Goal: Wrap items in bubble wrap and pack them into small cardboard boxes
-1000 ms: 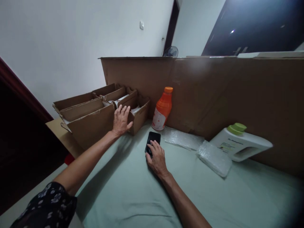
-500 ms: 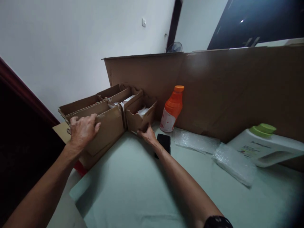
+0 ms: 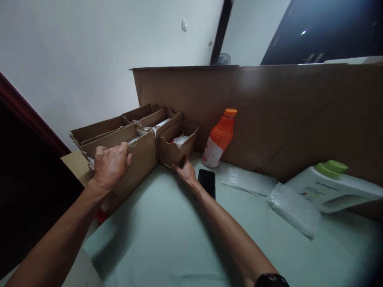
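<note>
A tall cardboard sheet (image 3: 284, 115) stands along the far edge of a pale green table (image 3: 167, 239). At far left sit a large cardboard box (image 3: 131, 155) and, touching its right side, a smaller cardboard box (image 3: 176, 145). The left hand (image 3: 110, 165) curls over the large box's near rim, fingers clamped on the wall. The right hand (image 3: 186, 171) presses spread fingers against the smaller box's near bottom corner. A black phone (image 3: 207, 182) lies just right of that hand. Farther right are an orange bottle (image 3: 218, 137), bubble wrap (image 3: 295, 207) and a white jug (image 3: 332, 187).
</note>
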### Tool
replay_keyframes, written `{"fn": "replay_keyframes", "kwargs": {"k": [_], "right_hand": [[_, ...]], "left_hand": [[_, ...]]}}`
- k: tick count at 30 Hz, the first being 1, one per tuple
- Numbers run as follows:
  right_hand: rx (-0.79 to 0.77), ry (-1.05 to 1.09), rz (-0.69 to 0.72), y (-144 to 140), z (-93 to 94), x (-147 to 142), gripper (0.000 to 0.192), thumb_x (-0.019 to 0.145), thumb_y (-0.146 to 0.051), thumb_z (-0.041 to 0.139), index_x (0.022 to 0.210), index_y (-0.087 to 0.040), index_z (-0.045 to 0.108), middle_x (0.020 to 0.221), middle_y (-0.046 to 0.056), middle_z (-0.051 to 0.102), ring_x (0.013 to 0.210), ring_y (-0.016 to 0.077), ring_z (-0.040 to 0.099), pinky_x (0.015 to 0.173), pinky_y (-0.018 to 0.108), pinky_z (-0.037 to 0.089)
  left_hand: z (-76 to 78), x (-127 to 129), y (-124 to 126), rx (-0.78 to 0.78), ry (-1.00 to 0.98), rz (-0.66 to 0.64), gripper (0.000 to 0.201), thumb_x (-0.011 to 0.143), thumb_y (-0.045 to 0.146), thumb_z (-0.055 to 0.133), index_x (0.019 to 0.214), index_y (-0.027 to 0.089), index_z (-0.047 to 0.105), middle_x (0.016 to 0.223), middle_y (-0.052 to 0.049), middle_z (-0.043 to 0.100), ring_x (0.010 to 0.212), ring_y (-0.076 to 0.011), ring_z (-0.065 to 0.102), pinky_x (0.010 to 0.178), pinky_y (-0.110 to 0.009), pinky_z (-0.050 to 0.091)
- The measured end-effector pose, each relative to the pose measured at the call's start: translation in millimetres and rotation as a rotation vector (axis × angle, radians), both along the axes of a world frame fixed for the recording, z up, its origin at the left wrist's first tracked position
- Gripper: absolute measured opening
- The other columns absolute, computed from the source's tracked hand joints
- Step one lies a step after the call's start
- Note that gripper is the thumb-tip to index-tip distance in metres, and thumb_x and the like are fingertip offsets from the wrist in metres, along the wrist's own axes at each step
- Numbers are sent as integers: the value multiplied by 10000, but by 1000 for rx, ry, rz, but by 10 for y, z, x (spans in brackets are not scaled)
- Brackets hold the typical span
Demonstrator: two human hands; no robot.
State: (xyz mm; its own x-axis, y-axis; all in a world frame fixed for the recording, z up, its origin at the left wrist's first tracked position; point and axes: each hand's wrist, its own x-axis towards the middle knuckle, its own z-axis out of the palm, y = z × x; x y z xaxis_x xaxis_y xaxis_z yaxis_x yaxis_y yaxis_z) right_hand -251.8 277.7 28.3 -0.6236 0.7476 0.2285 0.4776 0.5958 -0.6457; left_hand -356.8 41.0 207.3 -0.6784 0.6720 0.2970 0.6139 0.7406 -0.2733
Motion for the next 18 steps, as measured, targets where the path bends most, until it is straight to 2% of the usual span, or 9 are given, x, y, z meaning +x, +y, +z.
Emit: {"fn": "replay_keyframes", "kwargs": {"k": [6,13,15,16,17,18], "right_hand": [[-50,-61,-26,-98,158,65,707,872,-512,606,1443,-152,397,1299,212,658,1180,370,633,960,510,461],[-72,-102,1,-190,353,129,717,900,-456,615,1469,-99,366,1336,263,619,1211,403,609,971,569,446],[-47,-124,31,-292,396,245,680,896,-450,636,1427,-82,425,1311,270,626,1199,402,610,964,551,458],[-24,-131,59,-357,404,339,654,891,-454,650,1402,-93,461,1321,257,623,1209,389,603,973,532,460],[4,-135,96,-425,400,456,630,884,-461,665,1383,-117,491,1351,232,611,1233,370,589,994,511,456],[35,-137,140,-495,385,595,609,877,-468,680,1370,-151,516,1392,198,594,1263,346,569,1020,488,446]], "left_hand": [[-48,13,-36,-22,22,-6,320,975,342,395,1092,150,623,973,-183,766,883,-342,720,791,-406,455],[-27,32,-42,-24,-72,8,381,987,338,346,1169,137,614,997,-211,753,914,-362,721,791,-443,509],[-32,49,-123,32,-71,-50,448,981,350,338,1315,138,549,1128,-210,733,1031,-396,686,844,-512,514],[-53,62,-173,109,-54,-110,512,980,383,332,1428,170,458,1275,-197,682,1148,-424,630,898,-572,494],[-89,78,-218,221,-30,-188,580,976,426,329,1527,244,328,1459,-154,569,1281,-448,534,970,-639,443],[-141,103,-251,366,-9,-279,647,966,485,339,1579,362,176,1623,-66,379,1397,-463,401,1051,-694,353]]}}
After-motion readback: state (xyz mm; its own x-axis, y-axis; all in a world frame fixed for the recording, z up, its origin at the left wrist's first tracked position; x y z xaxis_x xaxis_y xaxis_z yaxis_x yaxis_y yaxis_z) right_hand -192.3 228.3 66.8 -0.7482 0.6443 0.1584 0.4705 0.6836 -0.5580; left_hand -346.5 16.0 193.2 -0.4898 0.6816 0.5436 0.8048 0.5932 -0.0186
